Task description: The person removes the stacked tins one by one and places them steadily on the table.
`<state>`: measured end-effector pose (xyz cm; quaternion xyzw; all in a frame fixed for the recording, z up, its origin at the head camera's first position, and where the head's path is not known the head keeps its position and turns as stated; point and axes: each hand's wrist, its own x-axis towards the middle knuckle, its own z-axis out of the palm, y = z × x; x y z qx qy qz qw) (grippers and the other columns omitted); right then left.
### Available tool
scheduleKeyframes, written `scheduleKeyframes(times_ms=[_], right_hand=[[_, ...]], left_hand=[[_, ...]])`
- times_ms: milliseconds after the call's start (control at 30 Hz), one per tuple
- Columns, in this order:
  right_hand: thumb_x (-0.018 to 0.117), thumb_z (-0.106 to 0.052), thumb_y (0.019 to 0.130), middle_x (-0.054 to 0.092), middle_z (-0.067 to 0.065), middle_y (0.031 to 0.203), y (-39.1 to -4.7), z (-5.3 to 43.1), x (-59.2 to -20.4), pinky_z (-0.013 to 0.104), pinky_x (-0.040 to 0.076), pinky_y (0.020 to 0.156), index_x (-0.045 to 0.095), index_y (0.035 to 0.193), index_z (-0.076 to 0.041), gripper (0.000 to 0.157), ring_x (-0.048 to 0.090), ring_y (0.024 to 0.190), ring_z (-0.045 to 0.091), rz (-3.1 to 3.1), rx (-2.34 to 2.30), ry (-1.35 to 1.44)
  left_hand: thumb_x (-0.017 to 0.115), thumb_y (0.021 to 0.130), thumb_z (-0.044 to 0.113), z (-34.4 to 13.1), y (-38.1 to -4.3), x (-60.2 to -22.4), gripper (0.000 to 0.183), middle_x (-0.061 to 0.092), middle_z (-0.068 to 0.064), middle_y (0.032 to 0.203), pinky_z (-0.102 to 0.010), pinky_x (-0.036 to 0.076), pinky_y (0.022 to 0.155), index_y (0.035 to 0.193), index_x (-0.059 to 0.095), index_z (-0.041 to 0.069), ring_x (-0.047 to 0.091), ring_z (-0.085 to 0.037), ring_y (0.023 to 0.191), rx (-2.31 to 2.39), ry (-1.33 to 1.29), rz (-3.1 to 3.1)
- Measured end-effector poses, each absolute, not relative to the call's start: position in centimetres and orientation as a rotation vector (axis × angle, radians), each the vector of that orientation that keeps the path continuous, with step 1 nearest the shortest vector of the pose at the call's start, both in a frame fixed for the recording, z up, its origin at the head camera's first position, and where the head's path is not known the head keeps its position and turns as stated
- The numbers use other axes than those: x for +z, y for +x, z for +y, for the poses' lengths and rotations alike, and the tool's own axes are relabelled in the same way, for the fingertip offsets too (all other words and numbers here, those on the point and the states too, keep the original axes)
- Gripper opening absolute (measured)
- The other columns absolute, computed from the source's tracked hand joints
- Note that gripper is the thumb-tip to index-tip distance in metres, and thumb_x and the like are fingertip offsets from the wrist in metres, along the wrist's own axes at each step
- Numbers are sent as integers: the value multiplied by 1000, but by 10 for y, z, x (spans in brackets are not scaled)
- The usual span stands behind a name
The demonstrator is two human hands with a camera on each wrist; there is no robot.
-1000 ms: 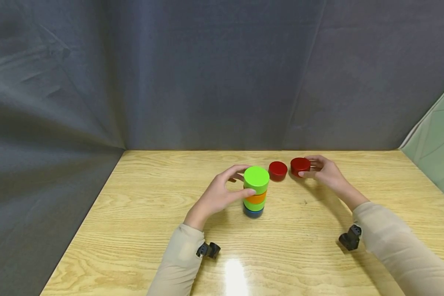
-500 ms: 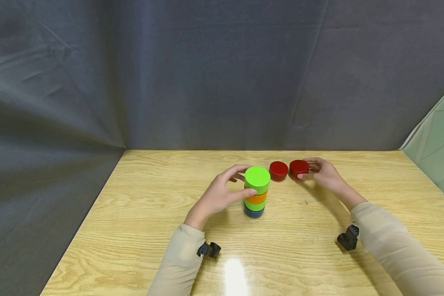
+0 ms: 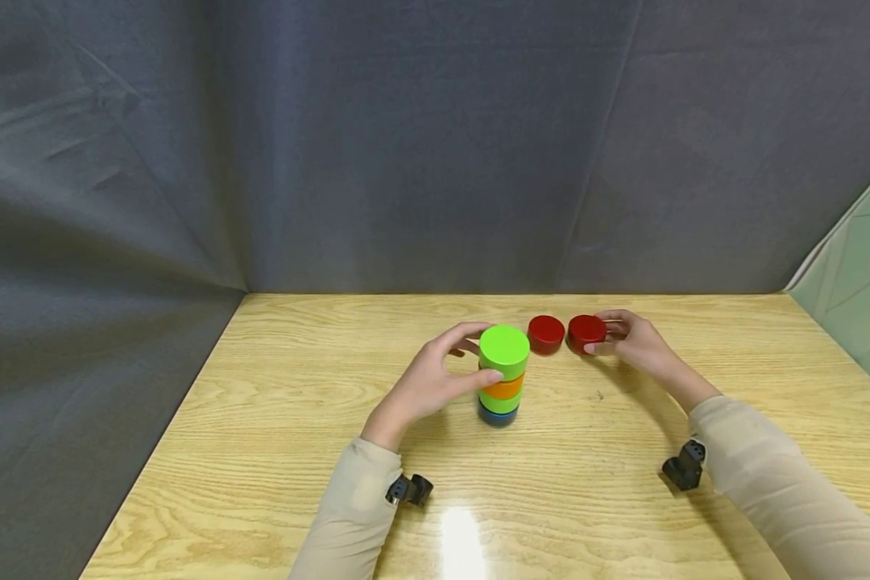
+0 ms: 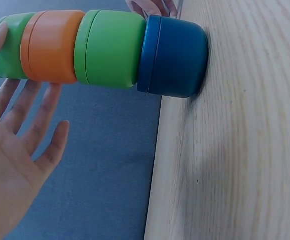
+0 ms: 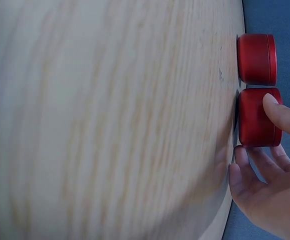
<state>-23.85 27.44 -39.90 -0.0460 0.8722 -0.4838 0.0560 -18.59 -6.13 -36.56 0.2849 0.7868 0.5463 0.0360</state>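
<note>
A stack of round lidded tins stands upright on the wooden table: a blue tin (image 4: 177, 57) at the bottom, then a green tin (image 4: 110, 49), an orange tin (image 3: 503, 389) and a green tin (image 3: 503, 352) on top. My left hand (image 3: 431, 380) holds the top green tin between thumb and fingers. Farther back on the right, my right hand (image 3: 638, 345) grips a red tin (image 3: 586, 334), the thumb on its near side. Just left of it, a small gap apart, sits a second red tin (image 3: 546, 335), untouched. In the right wrist view the gripped tin (image 5: 257, 117) is at or very near the tabletop.
The light wood table (image 3: 261, 451) ends at a grey cloth (image 3: 420, 161) hung behind, with more cloth on the left. Green patterned fabric (image 3: 863, 258) shows at the far right. Each sleeve carries a small black wrist camera (image 3: 409, 489).
My right hand has brought the red tin slightly down and left, closer to the other red tin. My left hand and the stack stay as they were.
</note>
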Motion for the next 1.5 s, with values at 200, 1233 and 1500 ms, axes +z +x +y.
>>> scheduleKeyframes(times_ms=[200, 1233, 1500], right_hand=[[74, -9, 89, 49, 38, 133, -238, 276, -400, 9, 45, 78, 34, 139, 17, 69, 53, 119, 43, 2636, -1468, -146], [68, -14, 95, 48, 30, 139, -218, 282, -389, 6, 43, 82, 36, 145, 8, 64, 51, 125, 38, 2737, -1589, -265], [70, -14, 94, 58, -2, 125, -214, 278, -384, 9, 47, 82, 39, 145, 5, 62, 54, 111, 5, 2784, -1630, -285]], left_hand=[[77, 88, 27, -61, -185, -364, 57, 60, 5, 125, -51, 41, 101, 139, 54, 20, 59, -19, 109, 1648, 889, 2439], [81, 84, 27, -64, -186, -364, 65, 58, 9, 130, -49, 39, 103, 141, 52, 18, 56, -16, 114, 1579, 845, 2418], [82, 83, 25, -67, -187, -367, 63, 60, 8, 128, -50, 40, 103, 140, 53, 19, 55, -11, 113, 1538, 848, 2396]])
